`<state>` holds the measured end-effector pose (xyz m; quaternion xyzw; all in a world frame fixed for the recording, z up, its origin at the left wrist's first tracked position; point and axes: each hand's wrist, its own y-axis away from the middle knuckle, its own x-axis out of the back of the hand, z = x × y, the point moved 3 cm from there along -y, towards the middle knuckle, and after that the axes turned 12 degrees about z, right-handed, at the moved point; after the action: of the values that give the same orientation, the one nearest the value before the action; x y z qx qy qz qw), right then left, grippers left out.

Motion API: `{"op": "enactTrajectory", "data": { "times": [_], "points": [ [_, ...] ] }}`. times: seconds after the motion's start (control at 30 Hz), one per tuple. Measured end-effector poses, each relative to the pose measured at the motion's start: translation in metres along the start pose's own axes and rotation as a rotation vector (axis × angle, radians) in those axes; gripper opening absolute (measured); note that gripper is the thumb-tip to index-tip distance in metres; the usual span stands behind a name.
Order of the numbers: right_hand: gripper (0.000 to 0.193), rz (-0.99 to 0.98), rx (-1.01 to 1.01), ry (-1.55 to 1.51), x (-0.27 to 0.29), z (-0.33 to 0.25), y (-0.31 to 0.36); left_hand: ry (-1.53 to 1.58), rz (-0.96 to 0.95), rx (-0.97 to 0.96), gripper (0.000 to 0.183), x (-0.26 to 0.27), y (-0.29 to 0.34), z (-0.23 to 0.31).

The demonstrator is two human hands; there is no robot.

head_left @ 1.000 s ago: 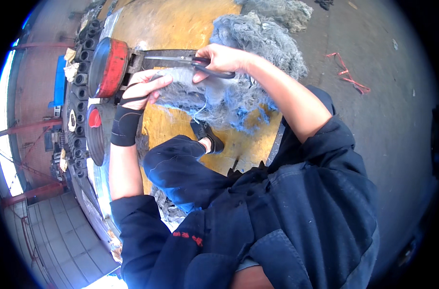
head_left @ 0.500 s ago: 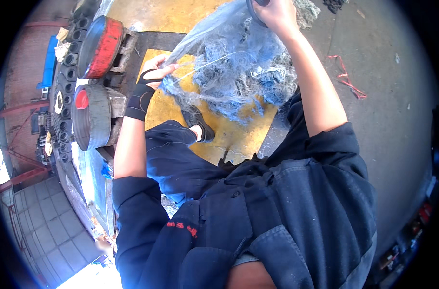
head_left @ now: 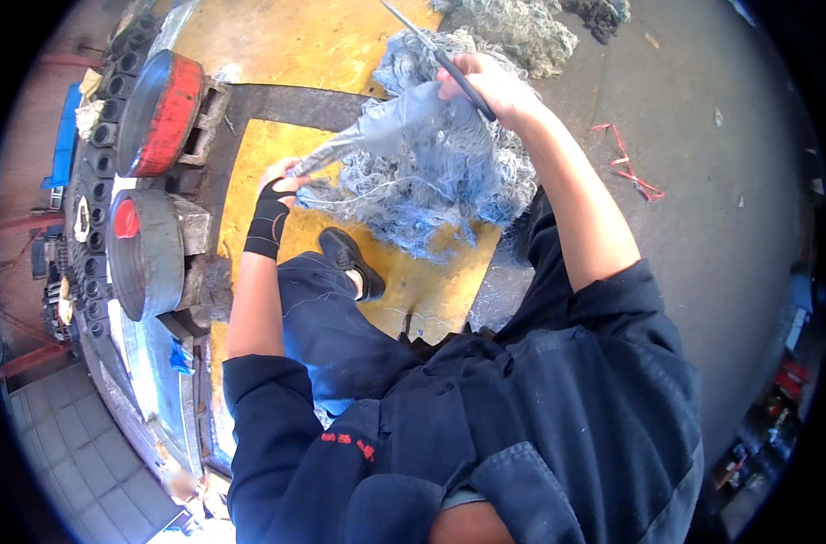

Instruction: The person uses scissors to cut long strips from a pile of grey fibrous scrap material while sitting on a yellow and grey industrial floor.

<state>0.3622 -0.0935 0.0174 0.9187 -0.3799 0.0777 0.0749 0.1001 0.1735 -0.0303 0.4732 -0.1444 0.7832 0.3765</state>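
Observation:
My left hand [head_left: 281,178], with a black wrist wrap, is closed on one end of a twisted strip of blue-grey netting [head_left: 330,152]. The strip runs up to the right, pulled away from a tangled pile of blue-grey threads [head_left: 431,186] in front of me. Above the pile, my right hand [head_left: 493,83] grips a long, thin-bladed tool with a dark handle [head_left: 466,83]. Its blade points up and to the left; whether it is a knife or scissors I cannot tell. The strip's far end blurs below my right fingers.
Yellow sheets [head_left: 286,45] lie on the grey floor under the pile. At left, a red-and-black drum [head_left: 166,113] and a dark drum [head_left: 150,254] rest against wooden pallets. Red strapping [head_left: 626,168] lies at right; a second thread heap [head_left: 517,32] sits farther off. My shoe [head_left: 351,261] stands nearby.
My right hand has come down and slightly left, bringing the tool's blade into view. The stretched strip has shortened and slackened. My left hand is slightly lower and farther left in the picture.

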Motion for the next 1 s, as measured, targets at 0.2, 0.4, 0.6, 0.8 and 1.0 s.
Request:
{"op": "enactTrajectory", "data": {
  "times": [0.2, 0.4, 0.6, 0.8, 1.0],
  "points": [
    [0.023, -0.213, -0.038, -0.021, -0.04, -0.003, 0.005, 0.638, -0.267, -0.029, 0.088, -0.068, -0.002, 0.046],
    [0.026, -0.26, -0.012, 0.03, -0.059, -0.004, 0.002, 0.68, -0.456, -0.253, 0.054, -0.078, 0.005, 0.098],
    [0.051, -0.166, -0.076, 0.162, -0.051, -0.004, -0.006, 0.753, -0.377, -0.099, 0.03, -0.052, 0.003, 0.085],
    [0.056, -0.32, -0.148, 0.043, -0.097, 0.007, 0.01, 1.13, -0.448, 0.012, 0.019, -0.045, 0.008, 0.088],
    [0.035, -0.281, -0.253, -0.097, -0.108, 0.017, 0.009, 1.005, -0.433, 0.068, 0.021, -0.037, 0.005, 0.067]
  ]
}}
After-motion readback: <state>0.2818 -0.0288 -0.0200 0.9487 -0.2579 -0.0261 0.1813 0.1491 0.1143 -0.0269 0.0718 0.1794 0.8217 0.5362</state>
